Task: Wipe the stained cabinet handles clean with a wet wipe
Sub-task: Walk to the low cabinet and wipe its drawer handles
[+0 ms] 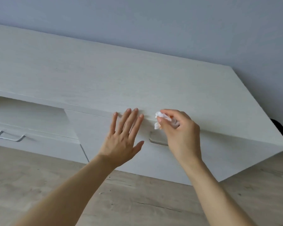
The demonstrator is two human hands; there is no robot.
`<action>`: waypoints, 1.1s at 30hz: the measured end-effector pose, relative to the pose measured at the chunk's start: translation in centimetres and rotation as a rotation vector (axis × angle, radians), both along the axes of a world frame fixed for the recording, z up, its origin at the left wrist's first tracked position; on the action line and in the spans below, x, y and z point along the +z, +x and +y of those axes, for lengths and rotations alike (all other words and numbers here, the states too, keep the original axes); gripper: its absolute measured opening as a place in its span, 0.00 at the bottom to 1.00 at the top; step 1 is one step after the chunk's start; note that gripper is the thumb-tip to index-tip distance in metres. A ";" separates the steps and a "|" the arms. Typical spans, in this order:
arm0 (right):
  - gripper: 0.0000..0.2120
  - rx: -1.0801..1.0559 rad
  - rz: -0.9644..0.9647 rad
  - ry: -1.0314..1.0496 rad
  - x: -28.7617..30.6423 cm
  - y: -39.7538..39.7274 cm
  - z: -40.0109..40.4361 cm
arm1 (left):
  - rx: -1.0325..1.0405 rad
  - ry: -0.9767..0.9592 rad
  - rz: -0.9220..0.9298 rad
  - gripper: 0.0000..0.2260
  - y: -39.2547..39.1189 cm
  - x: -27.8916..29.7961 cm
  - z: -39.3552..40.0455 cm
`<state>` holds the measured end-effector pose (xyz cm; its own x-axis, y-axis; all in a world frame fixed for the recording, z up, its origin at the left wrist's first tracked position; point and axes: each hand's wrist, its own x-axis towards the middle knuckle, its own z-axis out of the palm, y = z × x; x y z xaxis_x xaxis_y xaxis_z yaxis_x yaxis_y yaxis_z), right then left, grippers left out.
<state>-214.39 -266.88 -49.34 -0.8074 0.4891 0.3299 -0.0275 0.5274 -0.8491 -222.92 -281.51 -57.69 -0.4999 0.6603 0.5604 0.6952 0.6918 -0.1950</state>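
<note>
I see a pale grey-blue wall [153,22] filling the upper part of my view, plain and evenly lit by soft daylight. Below it runs a long, low white cabinet [88,70] with a faint wood grain on its top, set against the wall. On its left side there is an open shelf recess [28,110]. The floor [137,201] is light wood-effect laminate with grey streaks.

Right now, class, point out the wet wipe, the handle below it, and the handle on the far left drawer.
wet wipe [158,115]: head view, on its crumpled white top.
near handle [157,142]: head view, on its lower bar, left of the right hand.
left drawer handle [11,136]: head view, on its middle.
</note>
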 end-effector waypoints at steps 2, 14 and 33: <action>0.03 0.001 0.150 0.022 -2.1 0.4 -0.3 | -0.021 0.116 0.058 0.33 -1.1 -2.1 0.8; 0.04 -0.321 0.472 -0.113 -11.0 5.0 2.3 | -0.040 0.403 0.087 0.34 -1.5 -9.6 3.1; 0.07 -0.405 0.596 -0.170 -13.0 2.0 2.2 | -0.037 0.463 0.070 0.40 -2.6 -10.1 5.3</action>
